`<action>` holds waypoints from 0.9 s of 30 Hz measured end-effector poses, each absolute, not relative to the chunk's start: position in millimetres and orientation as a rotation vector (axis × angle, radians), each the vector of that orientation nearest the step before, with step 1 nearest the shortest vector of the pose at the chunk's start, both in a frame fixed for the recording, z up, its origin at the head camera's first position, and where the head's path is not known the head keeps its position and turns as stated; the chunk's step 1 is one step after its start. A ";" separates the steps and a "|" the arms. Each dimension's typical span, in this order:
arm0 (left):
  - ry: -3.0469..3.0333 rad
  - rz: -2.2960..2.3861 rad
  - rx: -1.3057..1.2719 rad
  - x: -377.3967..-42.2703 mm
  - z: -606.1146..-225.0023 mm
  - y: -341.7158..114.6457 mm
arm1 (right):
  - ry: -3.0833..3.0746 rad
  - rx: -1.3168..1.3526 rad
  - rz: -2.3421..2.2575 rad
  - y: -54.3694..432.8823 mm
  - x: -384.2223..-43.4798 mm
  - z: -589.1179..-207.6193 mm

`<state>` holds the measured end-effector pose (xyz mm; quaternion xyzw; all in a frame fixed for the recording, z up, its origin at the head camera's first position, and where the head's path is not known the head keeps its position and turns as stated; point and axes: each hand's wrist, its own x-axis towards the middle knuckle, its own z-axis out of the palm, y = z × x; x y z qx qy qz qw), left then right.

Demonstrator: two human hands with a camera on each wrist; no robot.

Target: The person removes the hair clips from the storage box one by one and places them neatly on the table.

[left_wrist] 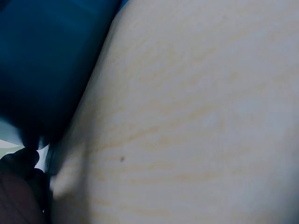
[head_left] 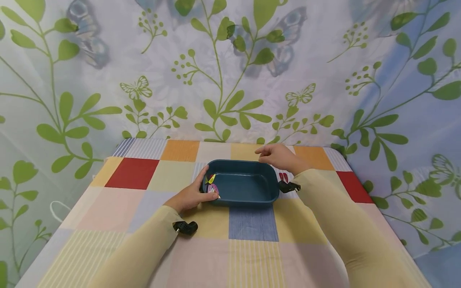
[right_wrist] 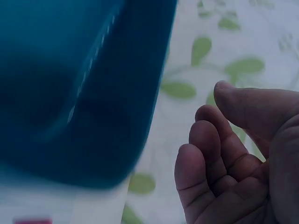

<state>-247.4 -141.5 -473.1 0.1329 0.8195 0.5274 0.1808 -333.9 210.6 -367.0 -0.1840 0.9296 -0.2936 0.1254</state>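
Observation:
A dark teal rectangular tray (head_left: 248,186) sits on the patchwork tablecloth, its wall filling part of both wrist views. My left hand (head_left: 192,196) grips its left end, thumb over the near rim and fingers along the left side. Inside that end lie a yellow hair clip (head_left: 212,179) and a few pink and white ones (head_left: 213,189), partly hidden by the thumb. My right hand (head_left: 279,156) hovers by the far right corner. In the right wrist view its fingers (right_wrist: 190,172) are loosely bent, apart from the tray, and hold nothing.
Two red hair clips (head_left: 283,177) lie just right of the tray, beside the right wrist's black camera (head_left: 289,186). Behind the table hangs a leaf-and-butterfly curtain (head_left: 230,80). A white cord (head_left: 54,210) loops past the table's left edge.

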 end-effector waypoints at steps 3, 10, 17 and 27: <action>2.304 1.498 0.364 -247.8 -472.5 -141.6 | 2.692 -0.636 -0.835 185.6 -334.6 -369.3; 2.326 1.478 0.329 -249.7 -471.8 -139.9 | 2.643 -0.807 -0.709 142.0 -336.8 -379.1; 2.327 1.472 0.334 -247.7 -470.3 -139.7 | 2.589 -0.883 -0.634 112.5 -336.0 -391.9; 2.286 1.529 0.363 -247.4 -471.6 -140.0 | 2.541 -0.942 -0.495 86.4 -337.2 -406.8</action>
